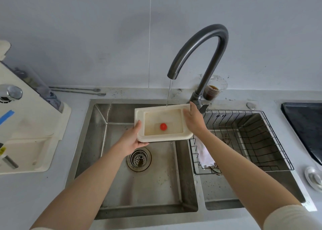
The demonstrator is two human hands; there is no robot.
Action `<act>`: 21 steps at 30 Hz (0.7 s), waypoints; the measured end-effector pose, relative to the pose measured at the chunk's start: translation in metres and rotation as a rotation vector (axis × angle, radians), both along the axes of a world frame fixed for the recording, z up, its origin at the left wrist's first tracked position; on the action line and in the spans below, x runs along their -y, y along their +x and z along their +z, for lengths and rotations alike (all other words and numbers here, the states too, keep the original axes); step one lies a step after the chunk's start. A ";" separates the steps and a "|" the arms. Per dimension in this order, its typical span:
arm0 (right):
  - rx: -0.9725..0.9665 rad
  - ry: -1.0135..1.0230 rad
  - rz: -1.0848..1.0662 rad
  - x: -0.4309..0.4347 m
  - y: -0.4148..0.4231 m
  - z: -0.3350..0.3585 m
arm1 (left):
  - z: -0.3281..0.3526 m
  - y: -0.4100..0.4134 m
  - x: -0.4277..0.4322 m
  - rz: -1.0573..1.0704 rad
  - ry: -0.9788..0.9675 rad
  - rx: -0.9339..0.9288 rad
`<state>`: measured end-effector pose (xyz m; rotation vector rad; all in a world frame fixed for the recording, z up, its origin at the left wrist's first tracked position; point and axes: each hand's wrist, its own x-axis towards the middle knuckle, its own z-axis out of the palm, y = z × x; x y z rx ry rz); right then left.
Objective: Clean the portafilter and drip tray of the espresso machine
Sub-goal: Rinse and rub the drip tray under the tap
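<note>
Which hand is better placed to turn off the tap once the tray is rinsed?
The right hand: it holds the right edge of the drip tray, beside the faucet lever. The left hand grips the near left corner, farther away, and could probably support it alone.

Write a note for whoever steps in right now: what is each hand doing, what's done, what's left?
Left hand grips the tray at its near left corner; right hand holds its right edge.
Tray is held over the left sink basin under the running faucet; water pools inside around a red float.
Done: tray is out of the machine and being rinsed.
Left: empty the tray, finish it and refit it; clean the portafilter, which I cannot spot here.
</note>
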<state>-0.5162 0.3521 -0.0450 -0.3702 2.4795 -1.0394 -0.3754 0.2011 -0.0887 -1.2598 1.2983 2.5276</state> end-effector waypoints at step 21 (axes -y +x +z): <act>-0.613 0.544 1.014 0.023 0.035 -0.004 | 0.005 -0.013 -0.014 -0.152 -0.025 -0.014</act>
